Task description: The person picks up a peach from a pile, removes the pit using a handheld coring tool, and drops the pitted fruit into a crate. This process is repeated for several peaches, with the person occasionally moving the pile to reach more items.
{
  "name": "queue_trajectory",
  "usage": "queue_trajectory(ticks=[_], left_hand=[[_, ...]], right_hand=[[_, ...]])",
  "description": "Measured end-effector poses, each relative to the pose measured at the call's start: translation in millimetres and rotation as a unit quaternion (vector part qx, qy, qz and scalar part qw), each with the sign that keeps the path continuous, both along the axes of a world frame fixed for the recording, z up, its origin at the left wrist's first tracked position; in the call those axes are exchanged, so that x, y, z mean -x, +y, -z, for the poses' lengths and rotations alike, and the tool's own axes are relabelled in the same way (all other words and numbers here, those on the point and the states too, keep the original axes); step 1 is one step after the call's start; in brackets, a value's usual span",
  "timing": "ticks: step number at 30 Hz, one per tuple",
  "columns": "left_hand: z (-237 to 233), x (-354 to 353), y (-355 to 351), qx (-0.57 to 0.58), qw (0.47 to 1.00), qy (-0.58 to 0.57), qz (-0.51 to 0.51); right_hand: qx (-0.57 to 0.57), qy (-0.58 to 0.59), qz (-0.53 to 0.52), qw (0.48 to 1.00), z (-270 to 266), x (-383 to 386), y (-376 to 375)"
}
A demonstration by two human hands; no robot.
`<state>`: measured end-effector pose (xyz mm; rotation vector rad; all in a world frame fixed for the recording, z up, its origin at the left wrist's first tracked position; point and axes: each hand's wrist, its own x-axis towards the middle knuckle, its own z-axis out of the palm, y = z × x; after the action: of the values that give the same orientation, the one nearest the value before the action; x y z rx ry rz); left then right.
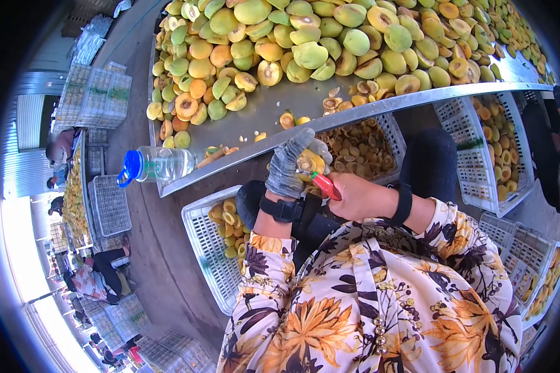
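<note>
My left hand point(287, 163), in a grey knitted glove, is closed around a yellow peach half point(311, 163) just in front of the metal table's edge. My right hand point(362, 198), bare, grips the red handle of a small pitting tool point(325, 185). Its metal tip meets the fruit in my left hand; the exact contact is partly hidden by fingers. Beyond them, a large heap of green and yellow peach halves point(311, 56) covers much of the metal table point(255, 115). A few cut pieces point(286, 120) lie near the table's rim.
A water bottle point(162, 165) with a blue cap lies at the table's left corner. Below the table, a crate point(395, 146) holds pits and scraps. Crates of halves stand at my left point(196, 248) and right point(473, 155). Other people point(99, 273) sit at the far left.
</note>
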<state>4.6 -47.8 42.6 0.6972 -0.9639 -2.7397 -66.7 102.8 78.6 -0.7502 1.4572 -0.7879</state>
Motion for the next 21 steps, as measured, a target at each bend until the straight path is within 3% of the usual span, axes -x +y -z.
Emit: queue_trajectory(ticks=[3,4,5,6,7,9,10,11,13,14,17,18,19,21], left_hand=[[-3,1,0,-0.012,0.999,0.017,0.032],[-2,2,3,0.119,0.993,-0.002,-0.015],[-2,2,5,0.247,0.967,-0.022,-0.062],[-2,4,9,0.324,0.941,-0.02,-0.098],[-1,5,10,0.323,0.941,-0.02,-0.099],[0,6,9,0.282,0.954,-0.016,-0.101],[-4,6,7,0.142,0.986,-0.037,-0.075],[-3,6,7,0.143,0.986,-0.038,-0.075],[1,9,7,-0.033,0.998,-0.018,-0.059],[2,9,5,-0.063,0.998,0.0,-0.004],[1,12,6,-0.026,0.998,-0.062,-0.014],[-3,10,5,0.009,0.995,-0.088,-0.038],[1,9,0,-0.048,0.991,-0.092,-0.078],[2,-10,-14,-0.111,0.956,-0.115,-0.245]], right_hand=[[0.027,-0.064,0.013,0.997,0,0,0],[0.027,-0.065,0.012,0.997,0,0,0],[-0.013,-0.176,0.03,0.984,1,0,0],[-0.053,-0.283,0.047,0.956,1,0,0],[-0.054,-0.282,0.047,0.957,3,0,1],[-0.037,-0.384,0.043,0.922,8,1,1],[-0.037,-0.385,0.041,0.921,12,1,1],[-0.034,-0.422,0.044,0.905,15,3,1],[-0.031,-0.457,0.045,0.888,21,3,0],[-0.004,-0.5,0.048,0.865,24,-1,0],[0.014,-0.556,0.059,0.829,27,-2,0],[0.008,-0.571,0.069,0.818,28,-1,-1],[0.007,-0.571,0.064,0.818,25,-1,0],[0.116,-0.514,0.036,0.849,15,5,8]])
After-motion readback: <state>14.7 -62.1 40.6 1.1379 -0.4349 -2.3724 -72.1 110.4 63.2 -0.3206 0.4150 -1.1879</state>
